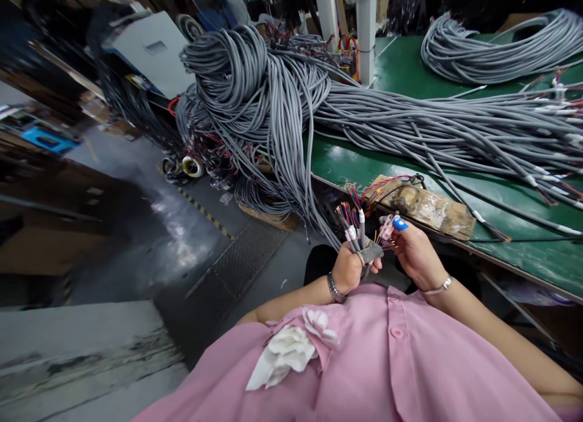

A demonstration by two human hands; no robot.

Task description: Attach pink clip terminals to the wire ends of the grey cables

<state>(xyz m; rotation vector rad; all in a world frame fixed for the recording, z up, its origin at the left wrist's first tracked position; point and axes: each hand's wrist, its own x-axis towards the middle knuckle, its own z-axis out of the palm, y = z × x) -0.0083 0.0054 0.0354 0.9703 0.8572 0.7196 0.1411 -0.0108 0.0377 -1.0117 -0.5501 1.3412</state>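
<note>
My left hand (348, 269) is wrapped round several grey cables (356, 245) in front of my chest. Their ends point up and away, with white bands and fanned thin coloured wires (347, 215). One grey cable end (373, 252) lies across the fingers, its coloured wires pointing right. Just to the right, my right hand (419, 258) is closed in a pinch on a small pale pink piece (387, 228) beside those wires; its exact kind is unclear. Something bright blue (400, 223) covers the tip of a digit on that hand.
Long grey cables (410, 121) lie along the green table (337, 161), beside a coil (501, 51). More cables (282, 106) hang over the table's left end. A worn wooden block (423, 206) sits at the near edge. A grey-white box (152, 51) stands at far left.
</note>
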